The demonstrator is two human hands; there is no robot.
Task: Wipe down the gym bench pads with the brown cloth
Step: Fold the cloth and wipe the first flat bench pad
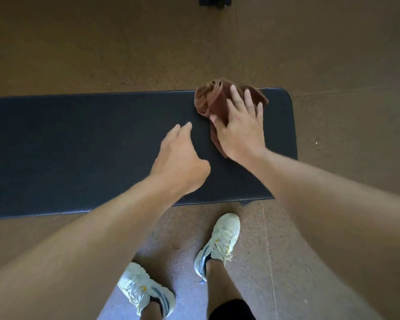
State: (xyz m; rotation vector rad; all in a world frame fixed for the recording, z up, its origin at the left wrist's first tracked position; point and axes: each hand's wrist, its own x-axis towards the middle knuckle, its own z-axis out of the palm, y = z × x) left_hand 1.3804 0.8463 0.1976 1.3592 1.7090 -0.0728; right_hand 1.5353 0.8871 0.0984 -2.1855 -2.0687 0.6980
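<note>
Both forearms reach up from the bottom edge: the right hand (240,128) presses with spread fingers the brown cloth (214,98) at right of centre on the bench pad (79,146), probably for wiping, while the left hand (180,160) hovers relaxed, grasping nothing.
</note>
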